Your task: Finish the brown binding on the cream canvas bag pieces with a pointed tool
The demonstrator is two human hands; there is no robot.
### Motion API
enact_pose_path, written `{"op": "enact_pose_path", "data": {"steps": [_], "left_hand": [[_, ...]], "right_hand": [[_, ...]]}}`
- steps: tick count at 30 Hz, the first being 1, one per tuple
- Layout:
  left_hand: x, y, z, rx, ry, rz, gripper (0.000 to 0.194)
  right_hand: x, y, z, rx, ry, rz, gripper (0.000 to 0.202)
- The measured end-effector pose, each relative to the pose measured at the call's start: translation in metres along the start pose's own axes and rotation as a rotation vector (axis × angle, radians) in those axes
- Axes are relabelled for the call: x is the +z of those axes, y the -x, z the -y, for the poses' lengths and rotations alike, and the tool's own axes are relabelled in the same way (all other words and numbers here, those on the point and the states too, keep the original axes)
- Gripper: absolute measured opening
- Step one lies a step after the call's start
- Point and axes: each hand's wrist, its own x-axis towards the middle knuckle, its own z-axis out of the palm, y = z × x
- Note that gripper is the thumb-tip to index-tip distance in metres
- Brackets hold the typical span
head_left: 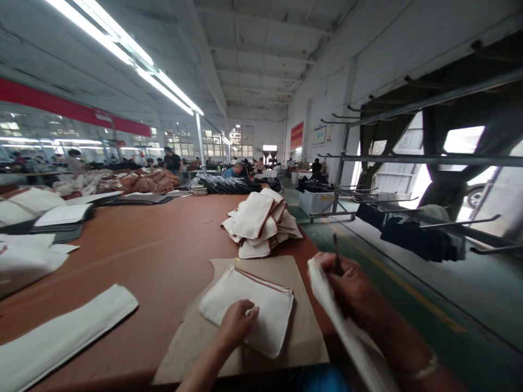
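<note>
A white fabric piece with a brown-edged side (261, 288) lies on a sheet of brown paper (180, 348) at the table's near edge. On its lower middle rests my left hand (239, 324), fingers curled together; whether they pinch the cloth is not clear. Off the table's right edge, my right hand (347, 280) is closed round a dark, thin tool (336, 253) and also holds another white fabric piece (343, 321), which hangs down. Beyond the paper is a heap of white pieces with brown edging (259, 218).
The brown table (163, 256) carries a long white strip (73, 332) at left, more white and dark pieces (65, 218) and a brown pile (139, 179) farther back. Metal racks (408, 159) and a white bin (316, 202) stand right. People sit or stand in the distance.
</note>
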Motion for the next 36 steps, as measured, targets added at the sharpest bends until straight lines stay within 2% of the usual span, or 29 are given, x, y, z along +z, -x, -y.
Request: {"op": "enact_pose_path", "data": {"steps": [2,4,6,9,13,17,21,23,29,33,36], "left_hand": [[-0.008,0.02,-0.028,0.062,0.116,-0.03,0.05],[-0.013,0.047,-0.053,0.128,0.244,0.001,0.052],[-0.016,0.074,-0.069,0.123,0.566,0.047,0.05],[-0.018,0.103,-0.076,0.01,0.76,0.037,0.048],[-0.016,0.114,-0.064,-0.044,0.874,0.076,0.046],[-0.014,0.111,-0.055,-0.006,1.002,0.216,0.043],[-0.017,0.105,-0.056,0.093,1.108,0.418,0.039],[-0.022,0.101,-0.059,0.133,1.097,0.483,0.037],[-0.044,0.093,-0.066,0.077,0.936,0.598,0.031],[-0.052,0.091,-0.069,0.2,0.647,0.53,0.022],[-0.05,0.094,-0.071,0.153,0.765,0.632,0.018]], "right_hand": [[0.02,0.015,-0.01,0.037,-0.047,0.116,0.032],[0.042,0.027,-0.023,0.023,-0.104,0.19,0.031],[0.061,0.036,-0.038,-0.024,-0.162,0.202,0.029],[0.082,0.048,-0.056,-0.043,-0.218,0.18,0.029],[0.096,0.058,-0.069,0.007,-0.245,0.091,0.033],[0.097,0.059,-0.068,0.035,-0.189,0.062,0.032],[0.091,0.058,-0.055,0.07,-0.077,0.15,0.029],[0.087,0.058,-0.047,0.102,0.0,0.192,0.027],[0.068,0.051,-0.032,0.129,0.202,0.39,0.01],[0.058,0.043,-0.031,0.119,0.32,0.47,0.005],[0.057,0.042,-0.031,0.134,0.35,0.476,0.007]]}}
